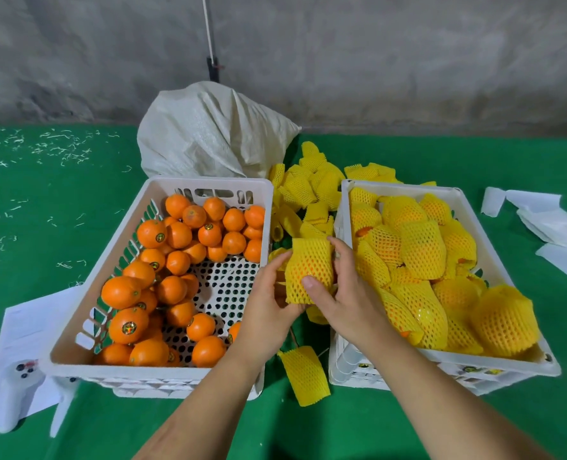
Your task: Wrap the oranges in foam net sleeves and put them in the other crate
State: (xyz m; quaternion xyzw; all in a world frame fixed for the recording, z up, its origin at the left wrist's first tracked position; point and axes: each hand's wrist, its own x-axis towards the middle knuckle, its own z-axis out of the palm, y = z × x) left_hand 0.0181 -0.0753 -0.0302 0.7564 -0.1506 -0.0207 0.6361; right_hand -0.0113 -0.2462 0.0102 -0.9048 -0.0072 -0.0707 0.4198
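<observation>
Between the two crates I hold an orange inside a yellow foam net sleeve [310, 268]. My left hand [269, 302] grips it from the left and below. My right hand [343, 293] grips it from the right, thumb pressed on the front of the sleeve. The left white crate [76, 327] holds several bare oranges [129, 292], with part of its perforated floor showing. The right white crate [441, 358] is packed with several sleeved oranges [423, 249].
Loose empty yellow sleeves [312, 187] are piled behind and between the crates; one lies at the front [303, 375]. A white woven sack [209, 134] stands behind the left crate. White paper sheets [551, 220] lie right and front left on the green table [43, 200].
</observation>
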